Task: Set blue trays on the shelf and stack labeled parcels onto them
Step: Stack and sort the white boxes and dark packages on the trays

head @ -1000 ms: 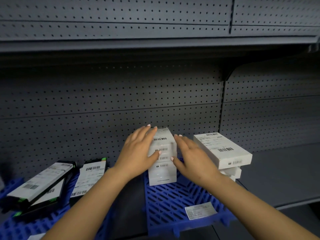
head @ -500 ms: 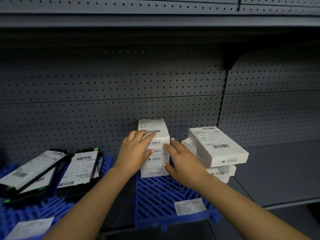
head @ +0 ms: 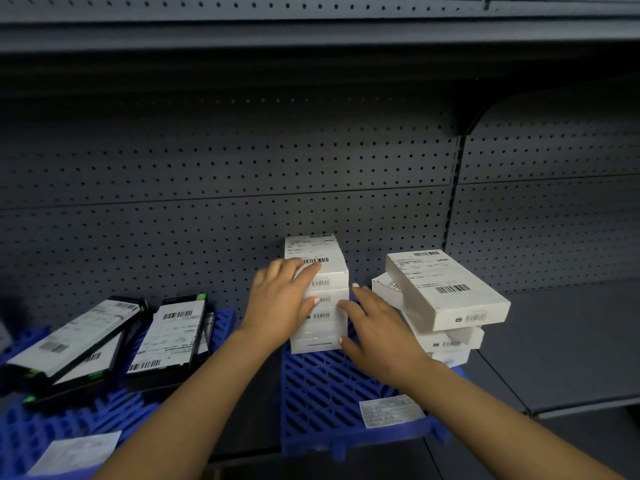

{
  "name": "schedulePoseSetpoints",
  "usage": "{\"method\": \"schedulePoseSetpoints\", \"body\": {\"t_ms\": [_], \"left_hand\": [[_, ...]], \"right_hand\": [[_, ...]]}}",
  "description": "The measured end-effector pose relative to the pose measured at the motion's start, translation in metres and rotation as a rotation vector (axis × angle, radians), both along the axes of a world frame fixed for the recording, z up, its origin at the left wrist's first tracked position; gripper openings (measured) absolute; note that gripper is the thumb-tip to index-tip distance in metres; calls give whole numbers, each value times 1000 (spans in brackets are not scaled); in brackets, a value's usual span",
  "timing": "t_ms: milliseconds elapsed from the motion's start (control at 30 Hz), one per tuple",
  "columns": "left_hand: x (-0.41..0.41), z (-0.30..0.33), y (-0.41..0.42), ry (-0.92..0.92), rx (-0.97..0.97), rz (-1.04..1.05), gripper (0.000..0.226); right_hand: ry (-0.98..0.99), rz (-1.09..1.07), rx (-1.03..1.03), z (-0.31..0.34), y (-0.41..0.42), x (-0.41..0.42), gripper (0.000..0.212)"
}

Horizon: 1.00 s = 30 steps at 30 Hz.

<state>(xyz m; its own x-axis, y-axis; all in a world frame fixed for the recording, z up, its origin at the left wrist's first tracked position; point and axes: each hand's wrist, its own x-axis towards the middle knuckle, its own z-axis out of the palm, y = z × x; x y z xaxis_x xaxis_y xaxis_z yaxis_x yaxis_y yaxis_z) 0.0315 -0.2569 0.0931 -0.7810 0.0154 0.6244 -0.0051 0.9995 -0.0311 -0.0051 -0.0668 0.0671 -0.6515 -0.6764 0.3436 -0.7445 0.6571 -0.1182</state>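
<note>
A stack of white labeled parcels [head: 317,268] stands at the back of a blue slatted tray [head: 322,400] on the shelf. My left hand [head: 280,303] presses flat on the stack's left front, and my right hand [head: 375,329] touches its right side lower down. Both hands have spread fingers and hold nothing. A second, skewed stack of white parcels [head: 446,292] sits on the same tray at the right. On the left, another blue tray [head: 38,431] carries several black-edged labeled parcels [head: 173,337].
The grey perforated back panel [head: 207,188] rises behind the trays, with an upper shelf [head: 311,32] overhead. Bare grey shelf surface [head: 568,344] extends right of the trays. Paper labels lie on the front of each tray [head: 391,412].
My hands slid down from the top of the middle stack to its sides, exposing the top parcel's label. The view shifted slightly, showing more of the left tray.
</note>
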Motion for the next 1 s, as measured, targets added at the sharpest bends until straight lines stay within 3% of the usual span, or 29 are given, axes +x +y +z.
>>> {"method": "schedulePoseSetpoints", "body": {"t_ms": [167,300,567,1000], "left_hand": [[10,5,8,34,-68,-48,68],[30,16,20,79,-95,-135,66],[52,23,52,21,-83,-237,68],[19,4,128,-41,-2,-265,75]], "right_hand": [[50,12,-23,6,10,11,59],[196,29,5,10,28,24,59],[332,93,12,19,85,48,55],[337,65,-29,23,184,11,58]]}}
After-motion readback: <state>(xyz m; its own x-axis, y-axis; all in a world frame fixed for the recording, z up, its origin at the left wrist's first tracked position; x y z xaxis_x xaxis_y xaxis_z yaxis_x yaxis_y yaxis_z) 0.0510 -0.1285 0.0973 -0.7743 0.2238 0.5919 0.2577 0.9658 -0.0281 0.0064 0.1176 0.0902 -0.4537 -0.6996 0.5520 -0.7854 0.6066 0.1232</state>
